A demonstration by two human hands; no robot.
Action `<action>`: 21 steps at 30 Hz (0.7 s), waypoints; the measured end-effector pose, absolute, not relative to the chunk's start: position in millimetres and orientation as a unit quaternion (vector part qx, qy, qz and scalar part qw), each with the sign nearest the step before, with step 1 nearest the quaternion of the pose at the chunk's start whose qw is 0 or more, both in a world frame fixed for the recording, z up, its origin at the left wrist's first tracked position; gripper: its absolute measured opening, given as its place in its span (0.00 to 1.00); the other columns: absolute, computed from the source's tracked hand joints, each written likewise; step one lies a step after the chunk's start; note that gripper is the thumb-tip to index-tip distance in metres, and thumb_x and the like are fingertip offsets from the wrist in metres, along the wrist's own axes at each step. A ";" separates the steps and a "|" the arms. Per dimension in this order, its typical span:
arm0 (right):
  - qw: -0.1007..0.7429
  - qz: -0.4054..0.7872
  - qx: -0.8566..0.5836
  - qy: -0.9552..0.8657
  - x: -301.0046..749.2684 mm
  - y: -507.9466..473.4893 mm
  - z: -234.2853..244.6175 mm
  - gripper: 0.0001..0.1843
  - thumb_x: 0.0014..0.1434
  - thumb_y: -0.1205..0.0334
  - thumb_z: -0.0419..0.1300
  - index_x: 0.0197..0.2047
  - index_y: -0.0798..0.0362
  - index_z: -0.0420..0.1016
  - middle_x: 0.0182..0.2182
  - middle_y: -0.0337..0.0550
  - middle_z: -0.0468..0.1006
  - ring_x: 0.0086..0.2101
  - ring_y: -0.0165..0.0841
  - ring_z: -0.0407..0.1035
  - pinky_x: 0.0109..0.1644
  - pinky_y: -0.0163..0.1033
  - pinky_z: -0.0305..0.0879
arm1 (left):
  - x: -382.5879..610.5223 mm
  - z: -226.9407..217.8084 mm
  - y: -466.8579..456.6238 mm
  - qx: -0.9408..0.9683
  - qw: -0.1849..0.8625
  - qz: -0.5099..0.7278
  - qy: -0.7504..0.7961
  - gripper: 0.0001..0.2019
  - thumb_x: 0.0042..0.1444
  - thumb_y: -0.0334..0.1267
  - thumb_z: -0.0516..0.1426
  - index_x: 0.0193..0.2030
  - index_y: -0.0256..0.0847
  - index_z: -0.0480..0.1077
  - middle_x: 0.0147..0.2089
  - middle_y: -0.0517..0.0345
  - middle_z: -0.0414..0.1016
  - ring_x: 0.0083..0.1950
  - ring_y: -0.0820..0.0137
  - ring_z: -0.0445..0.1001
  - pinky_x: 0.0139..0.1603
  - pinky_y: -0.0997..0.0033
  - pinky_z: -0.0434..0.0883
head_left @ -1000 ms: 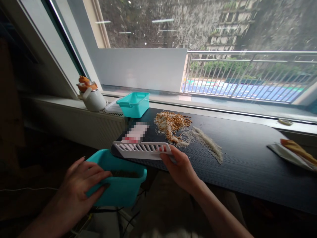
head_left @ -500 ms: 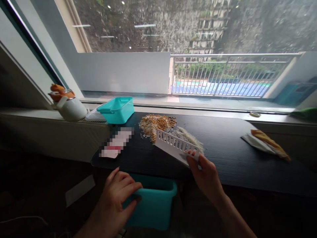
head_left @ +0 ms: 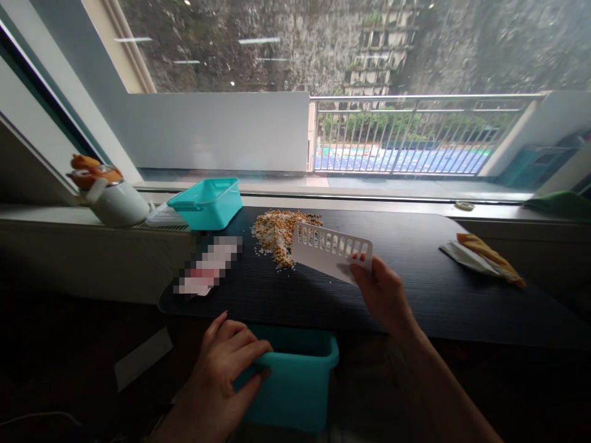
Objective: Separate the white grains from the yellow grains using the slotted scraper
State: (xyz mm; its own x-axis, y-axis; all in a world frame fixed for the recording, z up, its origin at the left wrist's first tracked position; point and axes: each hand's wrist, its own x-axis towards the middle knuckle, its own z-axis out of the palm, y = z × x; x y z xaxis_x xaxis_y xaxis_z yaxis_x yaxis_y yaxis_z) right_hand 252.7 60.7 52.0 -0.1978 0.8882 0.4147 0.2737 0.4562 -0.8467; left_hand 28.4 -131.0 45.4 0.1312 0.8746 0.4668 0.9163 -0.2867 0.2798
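My right hand (head_left: pixel 381 286) pinches the right end of a white slotted plastic plate (head_left: pixel 318 255), thumb in front and fingers behind. The plate stands tilted over the dark table, beside a heap of yellow kernels and pale grains (head_left: pixel 277 231). Part of the heap is hidden behind it. At the table's near edge, my left hand (head_left: pixel 235 363) is closed over the rim of a teal plastic bin (head_left: pixel 295 387). The bin's opening sits just below the tabletop edge; its inside is dark.
A second teal basket (head_left: pixel 207 206) stands at the table's back left, near a white pot with an orange figure (head_left: pixel 113 194). A blurred-out pinkish card (head_left: pixel 210 267) lies at left on the dark table (head_left: pixel 401 246). Folded yellow and white packaging (head_left: pixel 484 261) lies at right.
My right hand has moved the slotted plate farther back over the table, and the pale grains seen behind it before are now mostly hidden. My left hand keeps its grip on the bin.
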 end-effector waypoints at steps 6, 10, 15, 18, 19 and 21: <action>0.476 0.357 -0.415 -0.688 255.2 62.6 51.8 0.14 0.59 0.54 0.59 0.43 0.53 0.75 0.29 0.38 0.76 0.29 0.33 0.68 0.34 0.39 0.65 | 27.4 45.9 -133.9 -0.751 0.043 -0.285 -0.594 0.14 0.52 0.27 0.58 0.43 0.48 0.71 0.35 0.68 0.76 0.41 0.65 0.72 0.62 0.56 0.51; 0.477 0.366 -0.404 -0.689 249.8 68.1 52.8 0.13 0.59 0.54 0.58 0.43 0.53 0.74 0.30 0.38 0.75 0.31 0.33 0.67 0.36 0.40 0.64 | 27.0 45.8 -135.4 -0.750 0.043 -0.280 -0.598 0.12 0.52 0.29 0.58 0.42 0.48 0.71 0.34 0.68 0.76 0.40 0.66 0.72 0.62 0.56 0.52; 0.470 0.371 -0.383 -0.704 241.4 73.1 53.0 0.13 0.59 0.55 0.59 0.44 0.52 0.74 0.31 0.39 0.76 0.32 0.34 0.68 0.39 0.41 0.64 | 18.7 42.6 -139.8 -0.745 0.031 -0.265 -0.611 0.13 0.54 0.28 0.56 0.44 0.48 0.71 0.36 0.67 0.76 0.43 0.66 0.72 0.65 0.54 0.49; 0.464 0.376 -0.377 -0.708 243.7 70.8 54.9 0.13 0.59 0.55 0.59 0.44 0.52 0.74 0.32 0.38 0.76 0.33 0.34 0.68 0.39 0.41 0.64 | 10.6 42.0 -144.3 -0.747 0.035 -0.266 -0.609 0.13 0.54 0.30 0.57 0.45 0.49 0.71 0.36 0.67 0.76 0.44 0.66 0.71 0.65 0.55 0.49; 0.464 0.377 -0.379 -0.706 245.4 69.8 55.9 0.13 0.59 0.55 0.59 0.44 0.52 0.74 0.32 0.38 0.76 0.33 0.33 0.68 0.39 0.41 0.64 | 8.2 42.1 -145.6 -0.746 0.037 -0.265 -0.610 0.13 0.54 0.30 0.57 0.45 0.50 0.71 0.37 0.67 0.76 0.44 0.66 0.71 0.65 0.56 0.49; 0.466 0.380 -0.386 -0.700 248.8 68.0 57.9 0.13 0.59 0.54 0.59 0.44 0.52 0.74 0.31 0.38 0.76 0.32 0.33 0.68 0.39 0.40 0.65 | 4.4 42.4 -147.6 -0.745 0.043 -0.266 -0.611 0.13 0.54 0.31 0.58 0.45 0.50 0.72 0.36 0.67 0.76 0.43 0.66 0.72 0.65 0.57 0.50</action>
State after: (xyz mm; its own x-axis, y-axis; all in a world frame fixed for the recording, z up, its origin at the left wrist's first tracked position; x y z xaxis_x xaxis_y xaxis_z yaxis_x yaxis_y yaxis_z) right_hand 248.8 68.0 57.9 -0.2674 0.8942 0.3590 0.1863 0.4135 -0.8912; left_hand 4.4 -147.6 42.4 0.1134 0.8865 0.4487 0.9325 -0.2507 0.2598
